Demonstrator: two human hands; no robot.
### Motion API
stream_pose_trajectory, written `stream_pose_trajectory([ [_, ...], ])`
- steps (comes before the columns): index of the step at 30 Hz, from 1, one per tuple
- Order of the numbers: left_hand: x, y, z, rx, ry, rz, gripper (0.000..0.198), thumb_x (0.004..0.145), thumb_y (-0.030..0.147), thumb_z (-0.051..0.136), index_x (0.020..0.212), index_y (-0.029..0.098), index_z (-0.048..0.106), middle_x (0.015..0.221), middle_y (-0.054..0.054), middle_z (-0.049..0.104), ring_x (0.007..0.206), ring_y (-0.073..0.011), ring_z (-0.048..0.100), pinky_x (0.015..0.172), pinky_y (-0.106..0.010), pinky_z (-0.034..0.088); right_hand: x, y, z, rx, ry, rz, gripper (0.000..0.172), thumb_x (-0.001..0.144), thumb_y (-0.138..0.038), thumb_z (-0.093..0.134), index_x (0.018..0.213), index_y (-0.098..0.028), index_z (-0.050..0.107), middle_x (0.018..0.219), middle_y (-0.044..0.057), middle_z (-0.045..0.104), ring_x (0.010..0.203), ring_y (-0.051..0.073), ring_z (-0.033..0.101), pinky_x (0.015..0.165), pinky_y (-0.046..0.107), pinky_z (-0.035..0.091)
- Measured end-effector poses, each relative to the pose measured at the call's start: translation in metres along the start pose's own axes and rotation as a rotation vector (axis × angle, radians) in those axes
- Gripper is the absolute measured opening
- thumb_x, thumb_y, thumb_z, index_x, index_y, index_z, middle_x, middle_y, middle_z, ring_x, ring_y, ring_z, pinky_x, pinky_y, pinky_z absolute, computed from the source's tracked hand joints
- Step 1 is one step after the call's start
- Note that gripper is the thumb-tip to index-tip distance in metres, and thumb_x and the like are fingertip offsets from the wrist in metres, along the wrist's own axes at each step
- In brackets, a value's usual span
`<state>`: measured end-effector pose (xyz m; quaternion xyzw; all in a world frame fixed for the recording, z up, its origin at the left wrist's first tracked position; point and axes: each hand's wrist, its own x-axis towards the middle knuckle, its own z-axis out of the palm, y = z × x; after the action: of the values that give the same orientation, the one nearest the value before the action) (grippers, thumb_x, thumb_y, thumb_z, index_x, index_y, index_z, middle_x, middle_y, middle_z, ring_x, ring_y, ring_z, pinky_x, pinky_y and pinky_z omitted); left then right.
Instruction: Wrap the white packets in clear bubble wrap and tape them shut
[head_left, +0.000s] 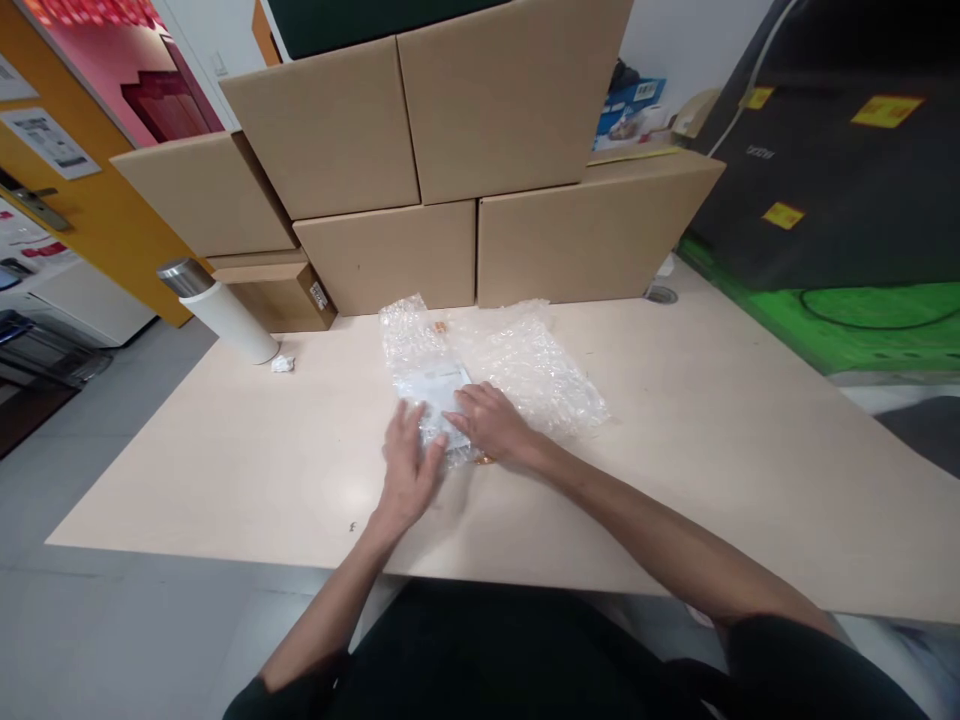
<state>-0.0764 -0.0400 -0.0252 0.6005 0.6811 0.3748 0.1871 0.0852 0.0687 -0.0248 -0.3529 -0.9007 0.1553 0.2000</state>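
Note:
A crinkled sheet of clear bubble wrap [536, 375] lies spread on the pale wooden table [675, 430]. On its left part rests a flat, whitish rectangular item [439, 388], whose kind I cannot make out. My left hand [411, 455] is at the item's near left edge, fingers apart, thumb touching the wrap. From the right, my right hand [491, 420] reaches over the item's right side, its fingers stretched out across the surface. Small orange-brown bits show at the far edge of the wrap and beneath my right hand.
Stacked cardboard boxes [390, 255] line the table's back edge. A white bottle with a metal cap [232, 318] stands at the left, beside a crumpled white scrap [283, 364]. A grey roll [661, 295], perhaps tape, lies at the back right.

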Motion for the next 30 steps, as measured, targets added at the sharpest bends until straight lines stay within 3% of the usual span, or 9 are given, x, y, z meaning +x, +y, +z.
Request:
stream_pose_trajectory([
  [3,0.006,-0.009,-0.004,-0.296,0.162,-0.267,0.074,0.089,0.05,0.06,0.151,0.022,0.033,0.158,-0.019,0.031,0.145,-0.0323,0.037,0.111,-0.048,0.038,-0.001,-0.004,-0.005,-0.048,-0.046,0.038,0.041,0.104,-0.043,0.038,0.112,-0.013,0.065,0.112,0.016,0.068,0.105,0.027,0.056,0.095,0.042,0.039],
  [5,0.012,-0.008,-0.008,-0.522,0.131,-0.409,0.077,0.088,0.049,0.061,0.151,0.019,0.029,0.144,-0.02,0.049,0.129,-0.0295,0.055,0.102,-0.042,0.048,0.0,-0.006,-0.011,-0.023,-0.05,0.087,0.043,0.103,-0.047,0.038,0.114,-0.014,0.063,0.106,0.014,0.07,0.103,0.027,0.059,0.094,0.041,0.039],
  [7,0.017,0.001,-0.012,-0.646,0.106,-0.415,0.074,0.09,0.05,0.058,0.15,0.017,0.03,0.132,-0.018,0.06,0.117,-0.0257,0.064,0.095,-0.038,0.052,0.001,-0.005,-0.017,0.054,-0.053,0.131,0.043,0.101,-0.052,0.041,0.115,-0.017,0.062,0.1,0.011,0.071,0.1,0.026,0.062,0.093,0.039,0.04],
  [14,0.039,0.05,0.015,-0.495,-0.082,0.048,0.056,0.097,0.058,0.042,0.14,0.022,0.047,0.148,-0.012,0.05,0.134,-0.0269,0.05,0.108,-0.043,0.043,-0.009,0.031,-0.035,0.27,0.093,0.102,0.041,0.101,-0.046,0.037,0.11,-0.02,0.068,0.115,0.011,0.068,0.117,0.025,0.057,0.104,0.041,0.038],
  [19,0.059,0.073,0.054,-0.095,-0.274,0.292,0.063,0.097,0.06,0.04,0.152,0.03,0.038,0.163,-0.008,0.03,0.15,-0.0329,0.025,0.119,-0.054,0.02,-0.038,0.068,-0.057,0.12,0.331,0.358,0.048,0.082,-0.039,0.062,0.126,-0.018,0.063,0.14,0.017,0.053,0.128,0.037,0.044,0.107,0.054,0.032],
  [21,0.065,0.08,0.07,0.069,-0.363,0.306,0.061,0.097,0.059,0.041,0.152,0.034,0.037,0.165,-0.004,0.027,0.15,-0.0382,0.02,0.117,-0.06,0.018,-0.05,0.081,-0.064,0.249,0.394,0.486,0.059,0.071,-0.032,0.069,0.128,-0.019,0.061,0.147,0.016,0.047,0.133,0.039,0.037,0.11,0.056,0.028],
  [24,0.071,0.086,0.092,0.256,-0.434,0.346,0.059,0.096,0.056,0.043,0.151,0.034,0.041,0.164,-0.002,0.029,0.15,-0.044,0.016,0.115,-0.063,0.017,-0.059,0.098,-0.069,0.587,0.421,0.64,0.051,0.071,-0.034,0.066,0.119,-0.017,0.063,0.136,0.015,0.057,0.126,0.034,0.047,0.108,0.049,0.034],
  [27,0.073,0.083,0.107,0.371,-0.465,0.427,0.055,0.096,0.052,0.047,0.147,0.031,0.048,0.162,-0.003,0.034,0.149,-0.0445,0.018,0.116,-0.063,0.016,-0.054,0.109,-0.071,0.749,0.417,0.705,0.038,0.083,-0.046,0.052,0.104,-0.016,0.065,0.107,0.011,0.068,0.099,0.025,0.061,0.09,0.04,0.047],
  [30,0.073,0.077,0.111,0.421,-0.469,0.492,0.053,0.096,0.051,0.049,0.145,0.031,0.05,0.16,-0.004,0.036,0.148,-0.0433,0.02,0.116,-0.061,0.017,-0.034,0.116,-0.072,0.87,0.398,0.712,0.033,0.08,-0.047,0.061,0.091,-0.016,0.065,0.086,0.005,0.069,0.08,0.018,0.061,0.075,0.031,0.048],
])
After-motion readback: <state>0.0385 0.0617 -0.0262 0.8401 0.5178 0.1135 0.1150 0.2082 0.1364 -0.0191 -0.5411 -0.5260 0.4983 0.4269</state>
